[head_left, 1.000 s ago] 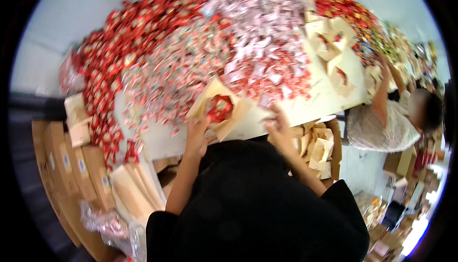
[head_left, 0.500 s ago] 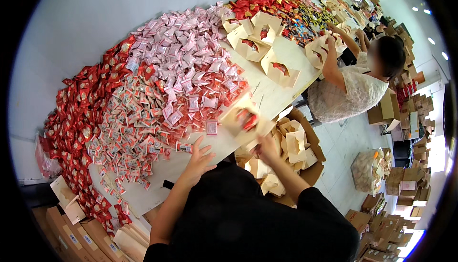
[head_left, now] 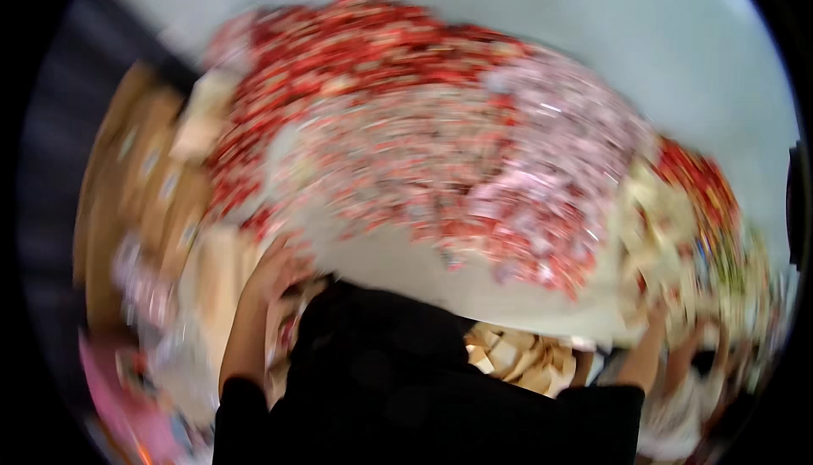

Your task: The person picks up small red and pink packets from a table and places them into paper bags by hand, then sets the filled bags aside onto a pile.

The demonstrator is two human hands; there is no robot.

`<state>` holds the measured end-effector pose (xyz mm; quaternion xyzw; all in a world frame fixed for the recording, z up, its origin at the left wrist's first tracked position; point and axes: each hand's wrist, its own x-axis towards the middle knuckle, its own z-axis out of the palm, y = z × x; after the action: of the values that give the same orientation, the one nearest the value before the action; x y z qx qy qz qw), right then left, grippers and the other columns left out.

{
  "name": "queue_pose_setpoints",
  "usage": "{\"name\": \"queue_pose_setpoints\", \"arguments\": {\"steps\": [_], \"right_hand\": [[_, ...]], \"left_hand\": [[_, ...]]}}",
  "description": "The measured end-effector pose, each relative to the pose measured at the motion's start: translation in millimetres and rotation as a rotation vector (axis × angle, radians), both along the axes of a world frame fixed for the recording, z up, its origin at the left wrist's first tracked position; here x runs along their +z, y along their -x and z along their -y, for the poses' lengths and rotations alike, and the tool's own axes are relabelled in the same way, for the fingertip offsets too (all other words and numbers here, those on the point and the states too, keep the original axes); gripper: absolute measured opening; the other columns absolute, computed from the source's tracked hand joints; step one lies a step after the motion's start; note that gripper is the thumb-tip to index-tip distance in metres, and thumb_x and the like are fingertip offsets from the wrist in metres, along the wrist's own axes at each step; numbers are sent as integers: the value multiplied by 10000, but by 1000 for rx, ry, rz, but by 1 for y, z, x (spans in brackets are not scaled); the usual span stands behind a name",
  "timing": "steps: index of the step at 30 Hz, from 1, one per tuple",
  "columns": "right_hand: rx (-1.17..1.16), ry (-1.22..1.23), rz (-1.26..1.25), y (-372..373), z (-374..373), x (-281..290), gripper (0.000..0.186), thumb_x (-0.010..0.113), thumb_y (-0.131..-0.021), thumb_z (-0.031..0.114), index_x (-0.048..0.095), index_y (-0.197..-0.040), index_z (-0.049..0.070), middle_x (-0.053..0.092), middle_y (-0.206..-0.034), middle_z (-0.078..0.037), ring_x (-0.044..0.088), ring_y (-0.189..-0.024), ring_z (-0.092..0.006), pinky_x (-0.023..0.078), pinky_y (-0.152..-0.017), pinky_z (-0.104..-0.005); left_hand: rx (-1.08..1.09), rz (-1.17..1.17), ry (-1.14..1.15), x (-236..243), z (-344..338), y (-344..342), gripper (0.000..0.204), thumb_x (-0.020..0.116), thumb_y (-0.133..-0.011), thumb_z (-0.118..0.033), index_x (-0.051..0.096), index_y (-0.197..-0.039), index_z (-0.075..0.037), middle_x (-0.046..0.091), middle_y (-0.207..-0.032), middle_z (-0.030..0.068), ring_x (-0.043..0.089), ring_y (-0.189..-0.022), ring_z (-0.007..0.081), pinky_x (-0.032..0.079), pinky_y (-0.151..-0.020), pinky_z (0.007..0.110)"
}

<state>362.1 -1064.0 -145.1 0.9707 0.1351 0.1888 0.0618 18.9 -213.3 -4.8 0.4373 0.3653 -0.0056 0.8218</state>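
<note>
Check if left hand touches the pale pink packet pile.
Apart: the head view, though blurred, shows white tabletop between the left hand and the pale pink packet pile.

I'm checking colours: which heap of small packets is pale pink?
The right-of-centre heap, lying between the red-and-white heap and the far-right red heap; its paler wrappers set it apart.

- Bare hands: two, the left hand and the right hand, blurred.
- Heaps of small wrapped packets: at least three beyond and between the hands, namely one red heap, one white-and-orange heap, one pale pink heap; single packets uncountable.
- Cream card boxes beyond the right hand: at least two.
- Brown cardboard cartons left of the left hand: at least three.
- Pale-clothed co-worker, beside the right forearm: at least one.
</note>
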Motion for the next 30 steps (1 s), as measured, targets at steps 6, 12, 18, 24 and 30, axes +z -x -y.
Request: {"name": "queue_pose_setpoints", "arguments": {"steps": [6,12,18,24,30], "right_hand": [[-116,-143,-91,-51,-47,-18,218,567,-818,271,527,-804,57,574,-721,-66,550,-615,-200,459,-540,-295],[-89,-973,-465,-86,-152,-65,214,562,-809,206,510,-660,61,554,-654,-54,505,-547,-166,415,-509,-234],[-375,-2043,-871,11,-363,10,122,544,-824,196,556,-861,81,570,-782,-18,494,-623,-106,409,-523,-218],[-517,-1944,-897,69,-441,34,164,538,-829,190,536,-956,87,576,-842,-6,519,-660,-107,439,-528,-229],[-512,-1875,-1006,117,-548,67,78,533,-839,164,511,-889,108,565,-778,10,492,-572,-87,381,-443,-204]], "left_hand": [[600,-177,-309,46,-67,126,310,515,-856,-184,440,-1152,-129,524,-1068,62,541,-949,203,471,-793,365],[376,-778,-1033,3,-101,196,496,648,-732,-245,418,-1155,-127,482,-1120,133,481,-1022,299,419,-845,425],[68,-936,-1262,-10,-147,221,703,721,-648,-300,382,-1242,-139,444,-1199,177,402,-1130,343,338,-949,411],[294,-393,-927,16,-220,189,489,658,-748,-236,463,-1158,-53,528,-1054,97,518,-943,169,425,-826,284],[340,-248,-711,3,-305,55,463,634,-783,-310,464,-1143,-73,540,-950,35,515,-795,117,435,-681,249]]}}
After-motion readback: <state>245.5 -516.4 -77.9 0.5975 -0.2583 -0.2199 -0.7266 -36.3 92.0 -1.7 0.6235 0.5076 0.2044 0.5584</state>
